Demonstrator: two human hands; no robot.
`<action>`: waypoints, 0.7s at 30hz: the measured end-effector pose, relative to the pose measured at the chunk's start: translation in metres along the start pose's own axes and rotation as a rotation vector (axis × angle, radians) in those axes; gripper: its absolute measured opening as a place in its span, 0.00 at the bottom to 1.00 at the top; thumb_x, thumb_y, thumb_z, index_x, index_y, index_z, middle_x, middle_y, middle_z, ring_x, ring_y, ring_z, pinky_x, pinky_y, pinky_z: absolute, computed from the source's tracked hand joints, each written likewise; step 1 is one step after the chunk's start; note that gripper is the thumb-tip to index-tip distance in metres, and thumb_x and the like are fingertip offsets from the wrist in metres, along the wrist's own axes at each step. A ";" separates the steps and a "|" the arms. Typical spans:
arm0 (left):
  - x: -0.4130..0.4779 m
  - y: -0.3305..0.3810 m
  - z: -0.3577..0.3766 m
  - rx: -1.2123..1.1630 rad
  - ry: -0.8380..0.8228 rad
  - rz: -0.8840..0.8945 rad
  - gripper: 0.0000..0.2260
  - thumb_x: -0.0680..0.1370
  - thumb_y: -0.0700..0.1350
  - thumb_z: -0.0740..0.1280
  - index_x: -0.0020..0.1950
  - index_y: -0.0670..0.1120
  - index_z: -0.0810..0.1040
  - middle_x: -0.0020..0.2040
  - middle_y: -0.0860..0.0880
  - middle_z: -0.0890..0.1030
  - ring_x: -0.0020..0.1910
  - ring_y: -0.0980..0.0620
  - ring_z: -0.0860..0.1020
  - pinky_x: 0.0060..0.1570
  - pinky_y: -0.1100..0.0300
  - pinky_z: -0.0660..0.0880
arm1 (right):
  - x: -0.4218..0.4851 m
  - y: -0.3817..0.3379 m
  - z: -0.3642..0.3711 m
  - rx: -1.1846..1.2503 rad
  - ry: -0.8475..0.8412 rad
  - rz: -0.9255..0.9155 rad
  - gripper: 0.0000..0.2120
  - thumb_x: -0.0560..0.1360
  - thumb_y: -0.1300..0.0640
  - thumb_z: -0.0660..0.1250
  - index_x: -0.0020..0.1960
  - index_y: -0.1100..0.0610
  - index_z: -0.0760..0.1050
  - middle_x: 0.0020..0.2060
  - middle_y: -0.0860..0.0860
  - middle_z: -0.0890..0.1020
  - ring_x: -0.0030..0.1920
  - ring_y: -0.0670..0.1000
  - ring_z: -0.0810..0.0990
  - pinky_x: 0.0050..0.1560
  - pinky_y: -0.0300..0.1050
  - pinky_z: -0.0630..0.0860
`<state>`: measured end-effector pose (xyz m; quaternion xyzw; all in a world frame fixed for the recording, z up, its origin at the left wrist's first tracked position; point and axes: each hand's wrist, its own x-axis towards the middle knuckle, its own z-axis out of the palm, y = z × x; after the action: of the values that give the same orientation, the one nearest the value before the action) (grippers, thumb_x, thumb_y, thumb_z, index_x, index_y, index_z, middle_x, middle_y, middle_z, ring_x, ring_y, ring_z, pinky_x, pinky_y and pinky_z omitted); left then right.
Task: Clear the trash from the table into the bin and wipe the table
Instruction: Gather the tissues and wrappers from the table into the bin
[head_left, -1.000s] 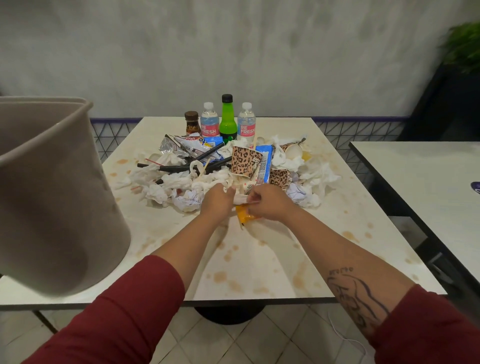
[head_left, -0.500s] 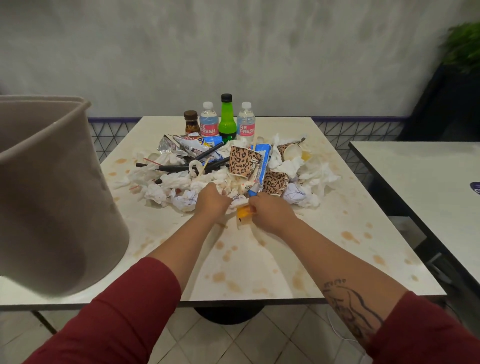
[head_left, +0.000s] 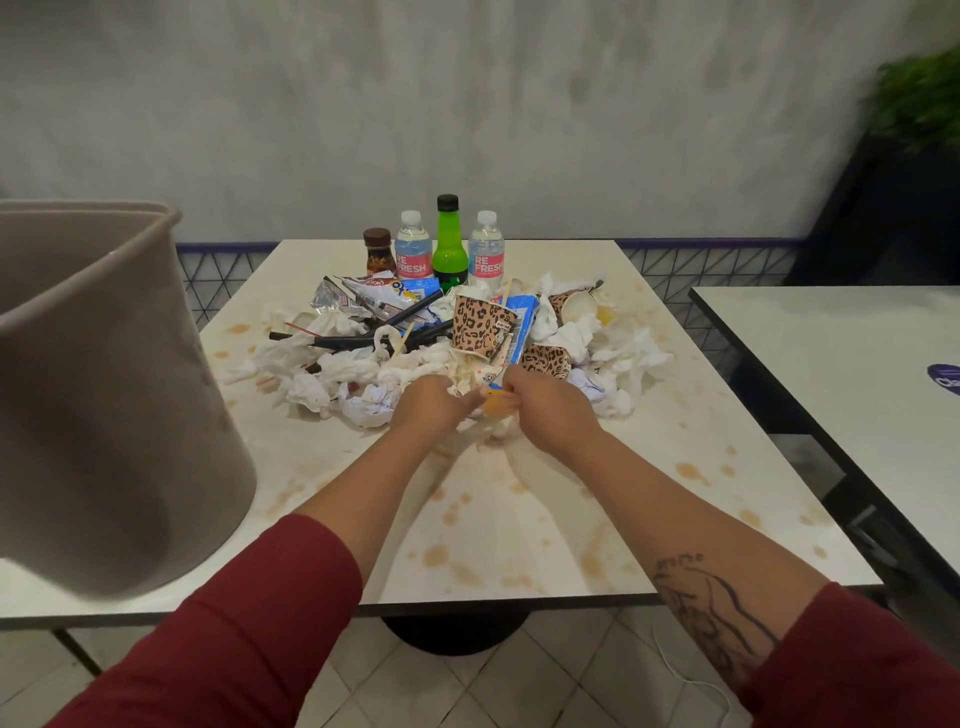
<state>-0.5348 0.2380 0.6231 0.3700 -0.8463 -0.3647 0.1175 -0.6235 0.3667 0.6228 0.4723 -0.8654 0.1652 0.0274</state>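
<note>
- A person's left hand (head_left: 426, 405) and right hand (head_left: 545, 413) meet at the near edge of a heap of crumpled white tissues, wrappers and leopard-print paper cups (head_left: 358, 364) on a stained pale square table (head_left: 519, 545).
- The right hand's fingers pinch an orange wrapper scrap (head_left: 496, 402); the left hand's fingers curl beside it, their hold hidden.
- A grey-brown plastic bin (head_left: 104, 389) sits at the table's left side.

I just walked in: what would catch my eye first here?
A heap of litter mid-table: crumpled tissues, leopard-print cups, black straws, wrappers. The left hand and right hand grip at its near edge, an orange scrap between them. A big taupe bin looms at the left, and brown stains spot the table.
</note>
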 end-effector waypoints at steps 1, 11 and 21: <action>-0.001 0.001 -0.001 0.004 -0.003 0.005 0.21 0.73 0.56 0.70 0.46 0.36 0.77 0.43 0.38 0.79 0.49 0.40 0.78 0.45 0.49 0.72 | 0.000 0.001 0.001 -0.010 0.011 -0.002 0.13 0.73 0.68 0.56 0.54 0.56 0.70 0.45 0.55 0.78 0.45 0.58 0.76 0.38 0.47 0.68; -0.008 0.007 -0.009 -0.224 0.092 0.025 0.14 0.73 0.44 0.62 0.29 0.43 0.64 0.29 0.44 0.67 0.36 0.39 0.75 0.35 0.48 0.68 | -0.002 0.005 0.000 0.004 0.022 0.090 0.09 0.79 0.56 0.55 0.49 0.59 0.72 0.49 0.57 0.78 0.50 0.58 0.76 0.41 0.47 0.68; -0.006 0.020 -0.008 -0.455 0.021 -0.031 0.11 0.78 0.38 0.54 0.47 0.40 0.76 0.33 0.44 0.77 0.27 0.47 0.75 0.27 0.60 0.70 | 0.000 0.008 -0.005 0.074 0.021 0.233 0.10 0.73 0.55 0.65 0.50 0.60 0.72 0.51 0.56 0.77 0.52 0.57 0.76 0.39 0.43 0.66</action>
<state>-0.5375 0.2477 0.6429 0.3510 -0.7352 -0.5439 0.2010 -0.6305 0.3723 0.6252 0.3673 -0.9075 0.2038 -0.0004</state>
